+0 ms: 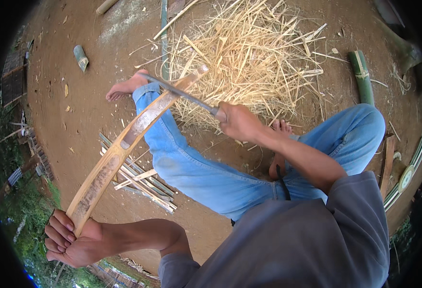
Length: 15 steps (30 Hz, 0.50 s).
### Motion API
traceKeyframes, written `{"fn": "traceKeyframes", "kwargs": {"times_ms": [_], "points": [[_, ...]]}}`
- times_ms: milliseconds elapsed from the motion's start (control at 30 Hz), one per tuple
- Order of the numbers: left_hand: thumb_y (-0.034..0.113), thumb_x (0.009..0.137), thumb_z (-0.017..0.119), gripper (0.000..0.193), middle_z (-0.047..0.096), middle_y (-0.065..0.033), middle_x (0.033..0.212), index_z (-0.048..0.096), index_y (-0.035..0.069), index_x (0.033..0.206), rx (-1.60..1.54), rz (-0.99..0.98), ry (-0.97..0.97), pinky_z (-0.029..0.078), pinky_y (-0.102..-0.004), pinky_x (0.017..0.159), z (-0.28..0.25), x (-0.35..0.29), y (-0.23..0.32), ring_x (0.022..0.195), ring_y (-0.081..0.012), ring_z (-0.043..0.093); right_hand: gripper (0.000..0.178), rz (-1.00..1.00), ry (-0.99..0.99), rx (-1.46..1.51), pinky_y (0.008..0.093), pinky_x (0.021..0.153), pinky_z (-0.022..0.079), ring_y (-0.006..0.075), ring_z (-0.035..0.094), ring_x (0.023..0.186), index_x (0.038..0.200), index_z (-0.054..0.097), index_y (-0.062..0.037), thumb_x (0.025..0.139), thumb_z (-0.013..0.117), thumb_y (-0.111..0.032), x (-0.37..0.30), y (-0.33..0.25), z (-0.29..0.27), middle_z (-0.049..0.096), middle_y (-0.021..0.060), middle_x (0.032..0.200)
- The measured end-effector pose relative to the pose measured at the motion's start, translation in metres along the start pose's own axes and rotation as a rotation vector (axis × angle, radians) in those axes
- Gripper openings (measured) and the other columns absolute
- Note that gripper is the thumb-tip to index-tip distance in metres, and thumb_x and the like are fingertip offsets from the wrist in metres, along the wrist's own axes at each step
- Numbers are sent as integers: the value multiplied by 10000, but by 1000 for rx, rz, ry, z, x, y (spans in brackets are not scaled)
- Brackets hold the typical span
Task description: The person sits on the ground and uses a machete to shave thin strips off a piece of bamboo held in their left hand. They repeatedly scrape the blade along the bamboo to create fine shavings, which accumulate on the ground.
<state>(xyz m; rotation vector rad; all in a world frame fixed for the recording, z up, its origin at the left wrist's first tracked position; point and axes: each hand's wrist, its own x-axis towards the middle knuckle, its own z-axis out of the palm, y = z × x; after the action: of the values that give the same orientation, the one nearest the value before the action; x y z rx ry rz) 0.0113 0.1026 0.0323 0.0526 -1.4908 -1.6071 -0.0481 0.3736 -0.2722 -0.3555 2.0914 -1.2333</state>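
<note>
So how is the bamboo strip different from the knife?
The bamboo strip is pale yellow-brown; the knife is grey. The strip looks wider and longer than the knife. The left fingers grip the strip's lower end, while the right fingers hold one end of the knife. Both are long, and they cross in this view.

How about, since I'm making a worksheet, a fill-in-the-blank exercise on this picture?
1. In the picture, the left hand grips the bamboo strip at its ____ rather than upper end.
2. The long-bladed tool is held not by the left hand but by the ____ one.
3. The trousers are ____ in colour.
4. Exactly ____ bare feet show.
Missing words: lower; right; blue; two.
</note>
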Motion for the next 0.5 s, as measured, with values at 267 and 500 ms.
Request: {"fn": "traceKeyframes", "kwargs": {"times_ms": [267, 500], "points": [[555, 1024, 172, 653, 262, 13, 475, 333, 166, 525, -8, -72, -15, 248, -266, 448, -8, 43, -16, 425, -119, 227, 232, 144, 6, 56, 456, 654, 518, 353, 661, 690, 1019, 558, 24, 801, 578, -51, 27, 13, -5, 635, 234, 726], [531, 1031, 198, 631, 234, 22, 469, 299, 175, 519, 71, -103, 32, 242, -263, 443, 8, 59, -24, 421, -116, 223, 214, 260, 33, 61, 466, 735, 530, 394, 661, 777, 1052, 549, 55, 907, 513, -99, 54, 53, -2, 644, 256, 778]]}}
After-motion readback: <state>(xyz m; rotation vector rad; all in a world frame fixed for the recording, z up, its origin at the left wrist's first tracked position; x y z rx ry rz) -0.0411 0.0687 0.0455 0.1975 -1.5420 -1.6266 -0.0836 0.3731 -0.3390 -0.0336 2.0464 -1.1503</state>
